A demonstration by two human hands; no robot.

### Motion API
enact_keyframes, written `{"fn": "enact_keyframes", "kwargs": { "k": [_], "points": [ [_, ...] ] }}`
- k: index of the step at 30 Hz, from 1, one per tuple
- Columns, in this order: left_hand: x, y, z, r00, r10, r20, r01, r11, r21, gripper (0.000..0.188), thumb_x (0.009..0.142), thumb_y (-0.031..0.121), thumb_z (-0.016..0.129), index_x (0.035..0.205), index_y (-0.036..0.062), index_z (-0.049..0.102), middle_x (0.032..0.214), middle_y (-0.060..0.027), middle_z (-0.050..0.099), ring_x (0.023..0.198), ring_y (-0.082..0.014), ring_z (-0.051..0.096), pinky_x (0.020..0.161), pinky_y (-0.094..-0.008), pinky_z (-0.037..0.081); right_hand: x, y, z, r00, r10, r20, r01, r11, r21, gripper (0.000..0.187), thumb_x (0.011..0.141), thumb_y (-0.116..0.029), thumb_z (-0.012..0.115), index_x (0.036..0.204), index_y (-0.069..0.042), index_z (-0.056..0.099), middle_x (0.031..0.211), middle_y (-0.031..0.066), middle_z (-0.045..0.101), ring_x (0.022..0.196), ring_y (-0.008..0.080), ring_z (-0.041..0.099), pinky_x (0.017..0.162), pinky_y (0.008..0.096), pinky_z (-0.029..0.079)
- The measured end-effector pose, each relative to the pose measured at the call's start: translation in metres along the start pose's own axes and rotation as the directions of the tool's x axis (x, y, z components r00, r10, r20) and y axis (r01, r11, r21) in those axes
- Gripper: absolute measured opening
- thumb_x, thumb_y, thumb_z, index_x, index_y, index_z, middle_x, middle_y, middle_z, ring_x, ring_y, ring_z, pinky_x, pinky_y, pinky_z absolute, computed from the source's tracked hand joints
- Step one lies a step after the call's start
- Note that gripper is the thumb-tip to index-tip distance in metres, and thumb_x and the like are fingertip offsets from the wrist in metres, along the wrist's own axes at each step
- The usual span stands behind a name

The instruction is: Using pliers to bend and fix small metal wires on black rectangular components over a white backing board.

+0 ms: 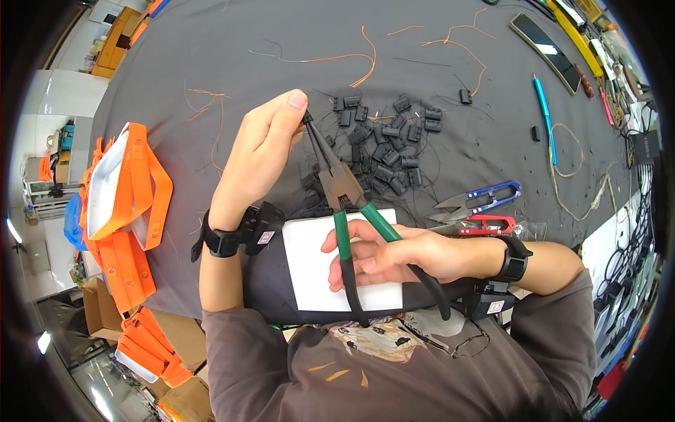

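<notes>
My right hand (415,257) is around the handles of a pair of long-nosed pliers (342,184), green near the joint and black at the ends. The handles stand apart while the slim jaws point up and left. At the jaw tips my left hand (260,151) is closed, thumb against forefinger, on a small dark end piece; the fingers hide most of it. Beyond the pliers lies a pile of small black plastic blocks (389,151) with thin black wires. Under my right hand is a white pad (302,264).
Blue-handled snips (492,197) and red-handled snips (485,225) lie right of the pad. Farther right are a blue pen (543,112) and a phone (545,53). Copper wire strands (362,60) lie at the back. Orange straps (133,190) hang at the left edge.
</notes>
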State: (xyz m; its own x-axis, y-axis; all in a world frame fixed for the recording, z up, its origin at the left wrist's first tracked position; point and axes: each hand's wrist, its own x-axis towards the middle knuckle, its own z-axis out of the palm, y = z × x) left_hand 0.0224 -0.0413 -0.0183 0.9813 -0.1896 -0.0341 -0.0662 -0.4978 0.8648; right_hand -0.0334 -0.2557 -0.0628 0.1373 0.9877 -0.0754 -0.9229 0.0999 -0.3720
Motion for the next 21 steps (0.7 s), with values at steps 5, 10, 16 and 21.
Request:
{"fn": "enact_keyframes", "kwargs": {
  "k": [5,10,16,21],
  "points": [
    [0.001,-0.005,0.004,0.996,0.034,0.078,-0.022,0.988,-0.153,0.037,0.099,0.034,0.029,0.075,0.0074,0.038,0.071,-0.0001,0.037,0.063,-0.0084,0.036,0.056,-0.0223,0.030,0.000,-0.001,-0.001,1.000,0.004,0.021,-0.004,1.000,-0.030,0.041,0.089,-0.012,0.045,0.127,-0.007,0.034,0.111,0.0094,0.052,0.112,0.0161,0.047,0.100,0.0292,0.035],
    [0.003,-0.009,0.007,0.992,0.094,0.081,-0.072,0.969,-0.237,0.042,0.100,0.038,0.030,0.078,0.0046,0.044,0.067,0.0017,0.035,0.059,-0.0076,0.033,0.056,-0.0223,0.029,-0.001,0.001,-0.003,0.999,-0.019,0.027,0.020,1.000,-0.023,0.040,0.089,-0.012,0.045,0.127,-0.007,0.035,0.111,0.0094,0.051,0.111,0.0167,0.047,0.099,0.0295,0.036],
    [0.002,-0.009,0.006,0.978,0.111,0.175,-0.070,0.971,-0.229,0.042,0.100,0.041,0.030,0.081,0.0058,0.042,0.071,-0.0003,0.039,0.061,-0.0080,0.037,0.058,-0.0215,0.032,0.000,0.012,-0.008,0.997,-0.066,0.030,0.066,0.998,0.008,0.039,0.087,-0.008,0.043,0.126,-0.006,0.037,0.110,0.0082,0.050,0.109,0.0174,0.048,0.098,0.0299,0.037],
    [0.001,-0.006,0.007,0.973,0.092,0.213,-0.049,0.978,-0.201,0.041,0.100,0.043,0.028,0.081,0.0081,0.039,0.072,-0.0024,0.043,0.064,-0.0083,0.039,0.058,-0.0218,0.034,-0.001,0.015,-0.011,0.997,-0.077,0.032,0.077,0.997,-0.007,0.040,0.085,-0.005,0.043,0.125,-0.005,0.038,0.110,0.0072,0.049,0.107,0.0176,0.049,0.098,0.0303,0.038]
  ]
}}
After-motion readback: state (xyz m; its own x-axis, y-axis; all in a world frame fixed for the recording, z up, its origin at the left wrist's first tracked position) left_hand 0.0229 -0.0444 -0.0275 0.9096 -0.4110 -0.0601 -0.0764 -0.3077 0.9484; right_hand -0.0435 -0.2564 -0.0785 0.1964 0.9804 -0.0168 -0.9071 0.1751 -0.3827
